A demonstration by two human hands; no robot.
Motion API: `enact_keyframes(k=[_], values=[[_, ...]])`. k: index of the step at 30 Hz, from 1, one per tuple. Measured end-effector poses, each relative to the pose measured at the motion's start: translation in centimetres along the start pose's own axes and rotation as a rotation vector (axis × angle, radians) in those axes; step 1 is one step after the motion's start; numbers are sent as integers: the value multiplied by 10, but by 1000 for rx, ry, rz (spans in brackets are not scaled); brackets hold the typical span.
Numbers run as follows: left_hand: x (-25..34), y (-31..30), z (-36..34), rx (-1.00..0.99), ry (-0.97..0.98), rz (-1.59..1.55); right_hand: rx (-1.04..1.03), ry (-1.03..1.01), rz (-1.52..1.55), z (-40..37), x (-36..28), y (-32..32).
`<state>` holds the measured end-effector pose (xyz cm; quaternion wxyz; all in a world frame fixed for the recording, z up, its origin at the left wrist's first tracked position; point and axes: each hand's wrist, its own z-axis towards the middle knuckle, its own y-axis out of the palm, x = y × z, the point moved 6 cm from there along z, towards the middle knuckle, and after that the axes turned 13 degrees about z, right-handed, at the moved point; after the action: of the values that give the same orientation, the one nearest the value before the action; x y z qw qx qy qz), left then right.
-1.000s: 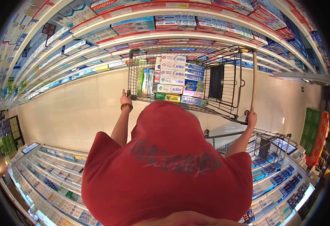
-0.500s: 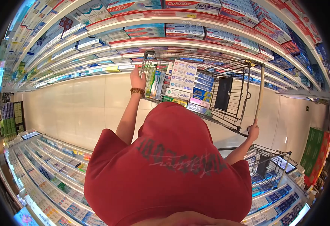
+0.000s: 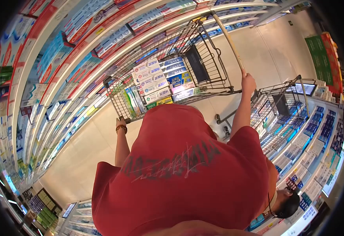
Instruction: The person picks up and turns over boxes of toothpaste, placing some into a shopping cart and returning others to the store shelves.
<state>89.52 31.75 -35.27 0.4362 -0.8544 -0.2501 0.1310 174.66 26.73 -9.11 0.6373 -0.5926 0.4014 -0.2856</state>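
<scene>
A wire shopping cart (image 3: pixel 196 65) stands at an angle in front of my body. My right hand (image 3: pixel 249 82) is closed around the near end of its long handle (image 3: pixel 230 41). My left hand (image 3: pixel 121 122), with a beaded bracelet at the wrist, grips the near corner at the cart's other end; its fingers show only in part. Inside the cart lie stacked white toothpaste boxes (image 3: pixel 152 80), blue boxes (image 3: pixel 175 70) beside them, and upright green and white packs (image 3: pixel 130 100) towards the left end. My red shirt hides part of the near side.
Shelves (image 3: pixel 42 35) packed with toothpaste boxes run close along the cart's far side. Behind me on the right stand another wire cart (image 3: pixel 280 103) and a person in a dark cap (image 3: pixel 288 204), near more shelves. Pale floor (image 3: pixel 81 137) stretches along the aisle to the left.
The cart has swung round, its handle end now farther up in view and its left end lower. Both hands stay on it. A person has come into view at the lower right.
</scene>
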Motion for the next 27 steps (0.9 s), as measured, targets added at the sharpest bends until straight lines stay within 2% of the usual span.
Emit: enact_keyframes(k=[2, 4, 9, 10, 13, 16, 19, 22, 27], values=[[26, -3, -50, -250, -64, -394, 6, -3, -1, 11, 3, -5], [33, 4, -51, -185, -61, -494, -9, 1, 0, 20, 8, -3], [60, 20, -60, -248, -95, -466, -10, -32, 31, 49, 22, -3], [85, 22, -87, -227, -57, -432, -1, -64, 48, 68, 48, -20], [99, 39, -84, -167, 31, -332, -38, -144, 62, 80, 51, -42], [135, 34, -107, -188, 91, -204, -27, -110, 10, 123, 89, -24], [174, 27, -132, -173, 167, -170, -43, -85, -14, 150, 99, -31], [203, 45, -130, -112, 143, 106, -12, -76, -6, 182, 113, -34], [272, 51, -173, -339, -41, -117, -5, -38, 26, 242, 130, -37]])
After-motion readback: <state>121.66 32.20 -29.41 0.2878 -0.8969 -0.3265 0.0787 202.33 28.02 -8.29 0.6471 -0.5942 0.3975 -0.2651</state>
